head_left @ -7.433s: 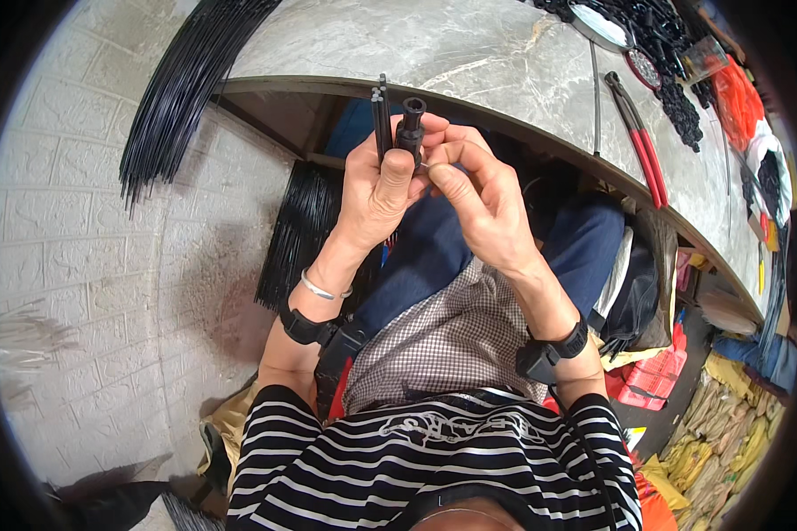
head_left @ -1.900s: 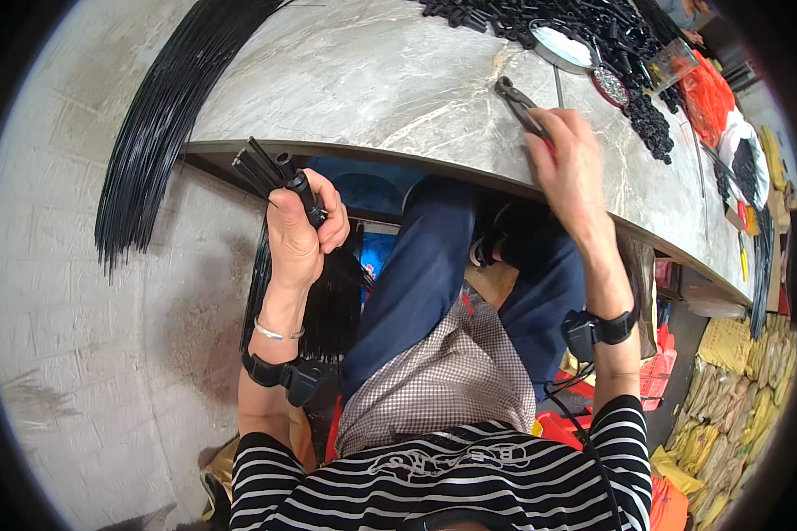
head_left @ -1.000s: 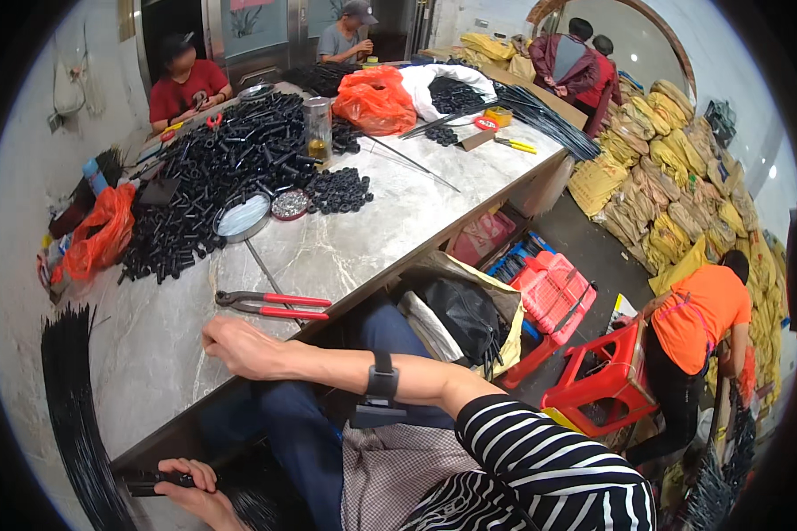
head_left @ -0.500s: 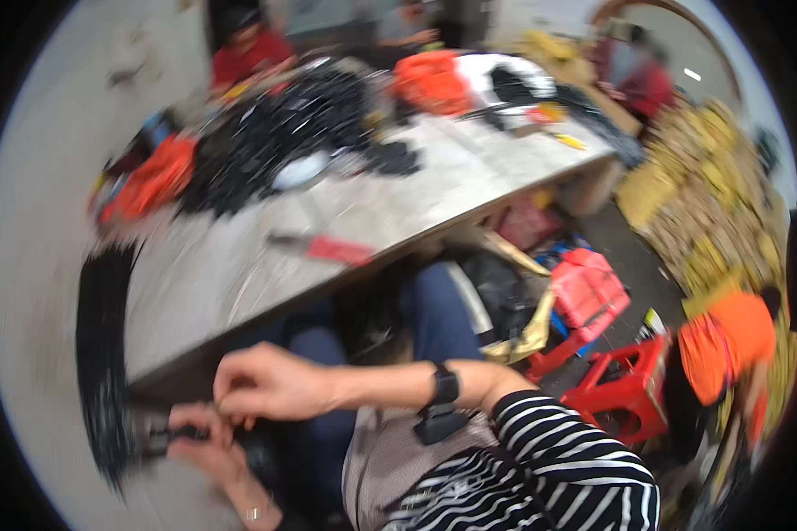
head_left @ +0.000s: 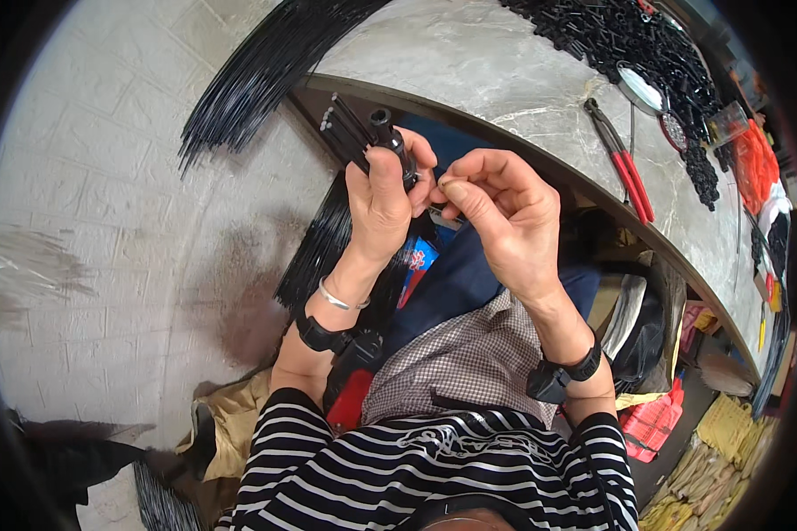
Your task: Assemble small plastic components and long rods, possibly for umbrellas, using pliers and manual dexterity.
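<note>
— What have you got there, just above the middle of the frame?

— Your left hand (head_left: pixel 383 199) is closed tight round a small bundle of black tubes (head_left: pixel 363 133), their ends poking up and to the left. Your right hand (head_left: pixel 503 212) sits just beside it, thumb and forefinger pinched together at the bundle; whether they hold a small piece I cannot tell.

— What's around them?

— The stone table (head_left: pixel 505 80) curves across the top, with red-handled pliers (head_left: pixel 624 164) right of centre and a heap of short black pieces (head_left: pixel 629 35) upper right. Long black strands (head_left: pixel 257 75) hang off its edge, upper left.

— What could go wrong?

— I'd judge the tubes may fan apart or slide through your fist if it slackens, since they stick out unevenly. Anything pinched would drop into your lap.
</note>
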Demonstrator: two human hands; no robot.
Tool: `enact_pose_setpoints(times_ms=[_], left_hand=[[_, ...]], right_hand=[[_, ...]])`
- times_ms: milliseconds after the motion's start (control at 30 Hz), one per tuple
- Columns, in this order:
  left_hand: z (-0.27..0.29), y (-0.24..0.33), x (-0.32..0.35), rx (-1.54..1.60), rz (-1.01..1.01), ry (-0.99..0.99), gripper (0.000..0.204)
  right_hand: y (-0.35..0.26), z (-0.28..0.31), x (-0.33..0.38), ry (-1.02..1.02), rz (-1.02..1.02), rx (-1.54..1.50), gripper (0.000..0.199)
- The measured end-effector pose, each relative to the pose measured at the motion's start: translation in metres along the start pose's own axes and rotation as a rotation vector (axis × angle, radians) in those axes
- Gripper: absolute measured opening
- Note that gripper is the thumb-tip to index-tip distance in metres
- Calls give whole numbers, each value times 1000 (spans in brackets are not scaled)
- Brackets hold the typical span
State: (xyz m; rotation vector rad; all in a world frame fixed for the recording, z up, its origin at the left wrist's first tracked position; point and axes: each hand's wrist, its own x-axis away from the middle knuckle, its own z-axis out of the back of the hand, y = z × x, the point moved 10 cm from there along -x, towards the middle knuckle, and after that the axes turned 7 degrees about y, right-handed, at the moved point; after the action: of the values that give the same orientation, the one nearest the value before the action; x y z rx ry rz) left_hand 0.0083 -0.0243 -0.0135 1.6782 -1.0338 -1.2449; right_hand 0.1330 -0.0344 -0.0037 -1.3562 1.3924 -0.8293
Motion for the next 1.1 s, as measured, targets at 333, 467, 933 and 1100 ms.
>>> enact_pose_setpoints(times_ms=[333,467,933,1100], left_hand=[[-23,-13,-2,45,112,-33,83],[-27,-14,-2,33,97,-32,84],[-32,-15,-1,31,88,-41,84],[-29,-19,-1,29,90,-13,84]], right_hand=[[-11,13,-7,74,68,-23,15],[-4,16,-6,57,40,-52,19],[-8,22,-3,64,77,-1,12],[-6,21,-4,56,78,-2,13]])
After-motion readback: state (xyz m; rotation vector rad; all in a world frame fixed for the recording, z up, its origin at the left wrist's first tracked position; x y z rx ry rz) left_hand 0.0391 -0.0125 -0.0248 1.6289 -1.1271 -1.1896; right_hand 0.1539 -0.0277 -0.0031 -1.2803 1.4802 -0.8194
